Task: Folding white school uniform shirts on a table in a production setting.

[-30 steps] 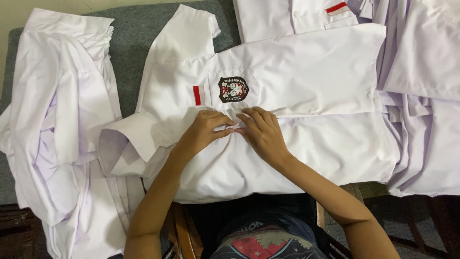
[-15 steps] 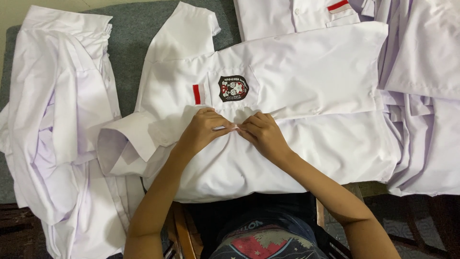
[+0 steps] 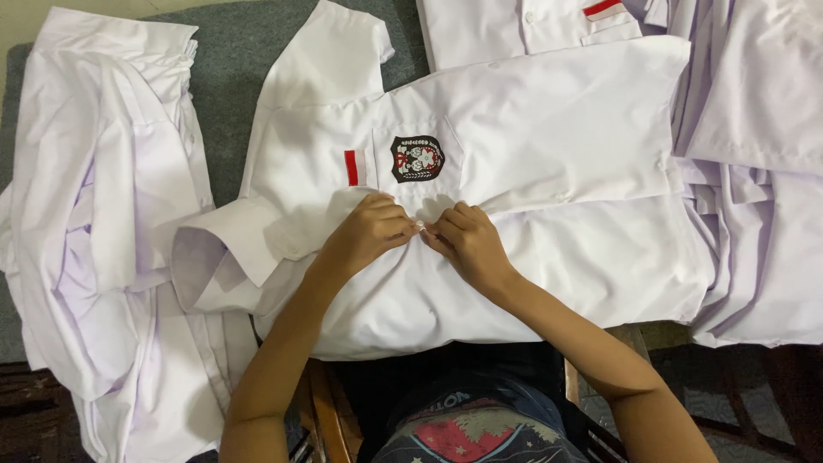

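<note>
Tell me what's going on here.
A person sits at a grey surface with a white shirt laid flat across it. The left hand and right hand meet at the shirt's front edge, pinching it just below the chest badge. More white shirts lie piled at the left and right.

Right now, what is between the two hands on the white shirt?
In the head view, the left hand and right hand nearly meet on the white shirt. Between their fingertips sits only a small pinched bit of its front edge, perhaps a button.
</note>
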